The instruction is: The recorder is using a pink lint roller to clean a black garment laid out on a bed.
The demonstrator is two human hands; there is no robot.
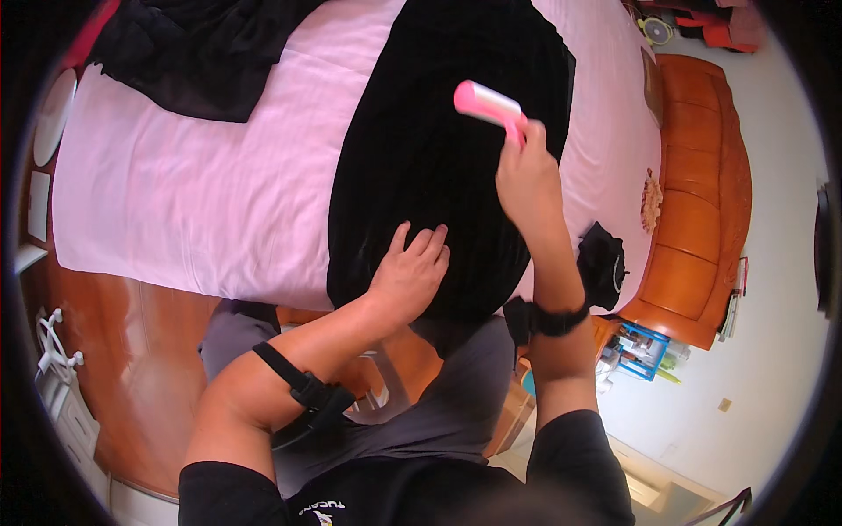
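Observation:
A black cloth garment [421, 144] lies spread over a bed with a pink sheet [197, 197]. My left hand [413, 269] rests on its near part, fingers apart, holding nothing. My right hand [531, 177] is closed around the handle of a pink lint roller [488, 105] with a white roll. The roller is over the right part of the black cloth, slightly blurred; whether it touches the cloth I cannot tell.
Another black garment [197, 59] lies at the bed's far left. A small black cloth item [602, 263] is at the right, near the orange-brown leather headboard [691, 197]. A blue-framed rack [644, 352] with small items stands beyond my right arm.

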